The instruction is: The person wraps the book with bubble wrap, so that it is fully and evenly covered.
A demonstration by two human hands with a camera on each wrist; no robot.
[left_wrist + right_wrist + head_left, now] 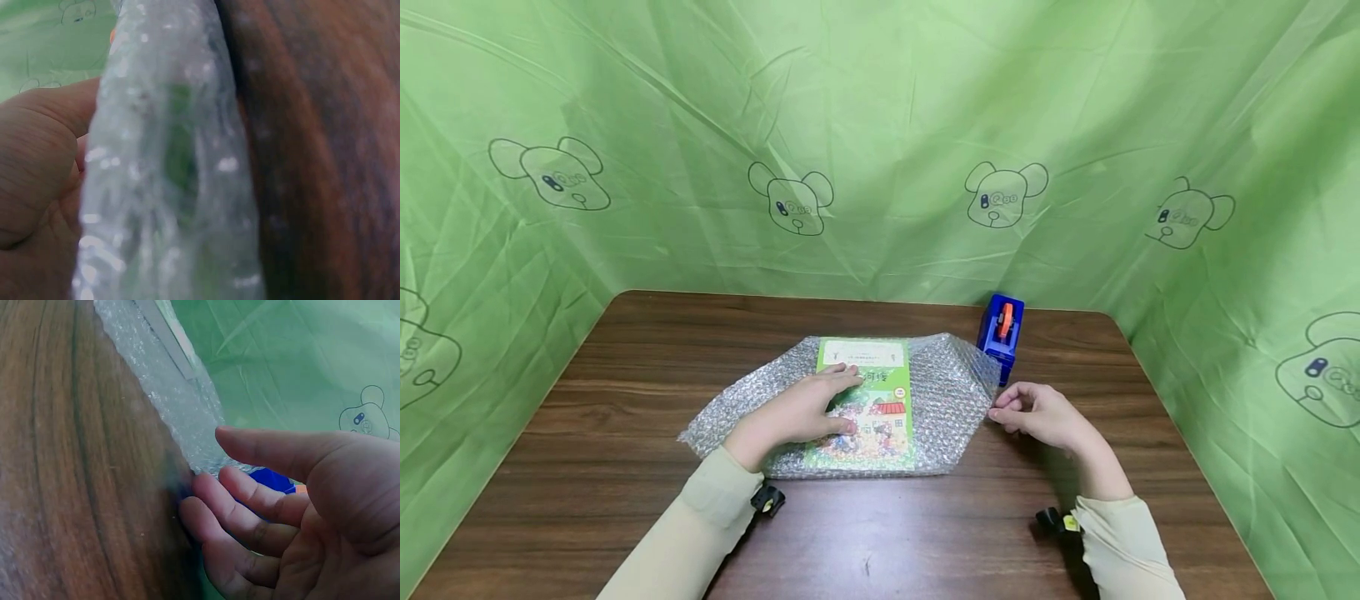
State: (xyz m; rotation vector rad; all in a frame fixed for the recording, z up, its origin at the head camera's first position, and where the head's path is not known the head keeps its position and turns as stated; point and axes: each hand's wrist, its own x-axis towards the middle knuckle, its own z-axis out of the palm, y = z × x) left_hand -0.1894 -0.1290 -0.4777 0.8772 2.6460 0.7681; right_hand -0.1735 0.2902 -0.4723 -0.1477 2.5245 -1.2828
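A green illustrated book (891, 425) lies amid a sheet of clear bubble wrap (951, 417) on the table. How much of its cover lies under the wrap cannot be told; in the left wrist view, wrap (169, 206) runs over its near side, with green showing through. My left hand (801, 408) rests on the left part of the book, fingers spread and thumb apart. At the wrap's right corner is my right hand (1037, 414), its fingers loosely bent. The right wrist view shows a gap between thumb and fingers (215, 506), with the wrap's edge (162, 394) just beyond.
Behind the wrap's right corner stands a blue tape dispenser (1009, 354) with an orange wheel. The brown wooden table (865, 537) ends at green fabric walls (880, 258) printed with bear-like faces at the back and sides.
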